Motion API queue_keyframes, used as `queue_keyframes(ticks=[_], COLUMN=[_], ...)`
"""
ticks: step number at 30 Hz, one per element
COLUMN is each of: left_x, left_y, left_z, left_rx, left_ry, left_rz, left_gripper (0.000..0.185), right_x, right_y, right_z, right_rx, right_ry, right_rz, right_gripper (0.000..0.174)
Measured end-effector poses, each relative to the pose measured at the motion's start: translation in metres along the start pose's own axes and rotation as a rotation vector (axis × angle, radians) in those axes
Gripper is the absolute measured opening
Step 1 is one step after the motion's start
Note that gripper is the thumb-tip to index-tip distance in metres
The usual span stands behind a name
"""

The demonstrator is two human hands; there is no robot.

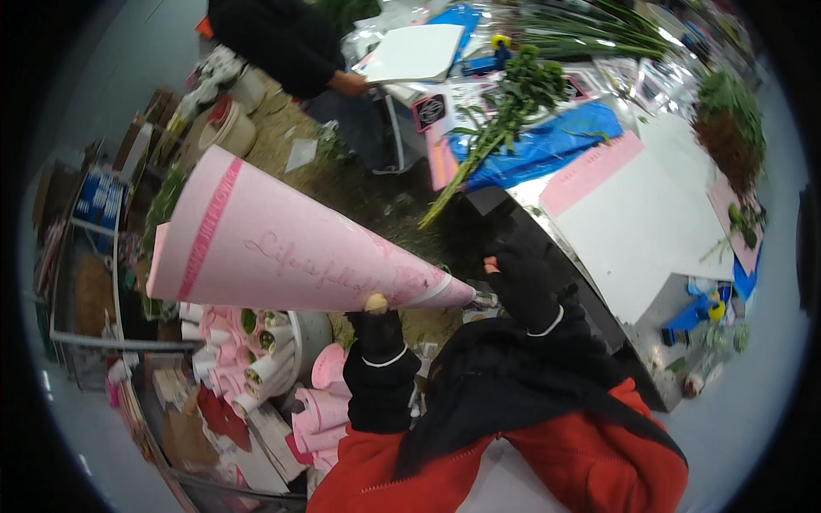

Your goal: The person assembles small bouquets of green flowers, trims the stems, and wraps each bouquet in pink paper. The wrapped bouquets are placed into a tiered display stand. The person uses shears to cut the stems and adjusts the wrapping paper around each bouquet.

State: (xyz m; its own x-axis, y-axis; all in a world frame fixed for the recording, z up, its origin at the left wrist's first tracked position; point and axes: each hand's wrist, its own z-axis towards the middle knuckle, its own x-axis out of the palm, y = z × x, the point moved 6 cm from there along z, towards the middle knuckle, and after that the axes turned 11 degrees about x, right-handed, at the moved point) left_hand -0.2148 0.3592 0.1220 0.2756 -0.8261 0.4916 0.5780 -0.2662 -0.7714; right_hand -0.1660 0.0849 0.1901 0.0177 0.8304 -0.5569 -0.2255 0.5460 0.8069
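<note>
My left hand (377,320), in a black fingerless glove, holds a pink paper flower wrap (288,243) from below, with the thumb showing on the paper. The wrap is rolled into a cone and lies across my front, its wide mouth to the left. A white band (431,292) circles it near the narrow end. At the right, beside the wrap's tip, is my gloved right hand (513,276). One fingertip shows there; the rest of the fingers are hidden or blurred, and I cannot tell whether they hold anything.
A table at right bears white sheets (632,218), cut green stems (494,141), blue plastic (545,144) and a blue tape dispenser (696,317). Another person's hand (348,83) is at its far edge. Rolled wraps fill a white bucket (314,336) at lower left.
</note>
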Motion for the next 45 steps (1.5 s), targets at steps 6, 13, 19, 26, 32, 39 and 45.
queue_keyframes(ticks=[6,13,19,26,32,39,45], left_x=[-0.034,-0.041,-0.051,-0.054,-0.05,-0.049,-0.077], left_y=[-0.009,0.005,-0.001,-0.009,-0.006,-0.039,-0.077], left_z=[-0.049,-0.084,-0.088,-0.086,-0.061,-0.017,0.03], left_rx=[-0.022,-0.41,-0.38,-0.298,-0.246,-0.25,-0.277], left_ry=[0.103,-0.328,-0.471,-0.608,-0.653,-0.516,-0.441], left_rz=[0.426,-0.292,-0.344,-0.465,-0.749,-1.074,-1.269], left_gripper=[0.054,0.053,0.053,0.054,0.054,0.056,0.058], right_x=[0.045,0.077,0.116,0.156,0.202,0.249,0.265], right_y=[0.037,0.048,0.028,0.025,0.034,0.069,0.148], right_z=[-0.004,0.018,0.051,0.08,0.075,0.066,0.074], right_rx=[-0.06,0.078,0.161,0.163,0.165,0.274,0.145], right_ry=[0.453,0.692,0.916,1.193,1.392,1.771,2.024], right_rz=[0.431,0.642,0.63,0.573,0.515,0.438,0.419], right_gripper=[0.064,0.069,0.071,0.073,0.075,0.078,0.079])
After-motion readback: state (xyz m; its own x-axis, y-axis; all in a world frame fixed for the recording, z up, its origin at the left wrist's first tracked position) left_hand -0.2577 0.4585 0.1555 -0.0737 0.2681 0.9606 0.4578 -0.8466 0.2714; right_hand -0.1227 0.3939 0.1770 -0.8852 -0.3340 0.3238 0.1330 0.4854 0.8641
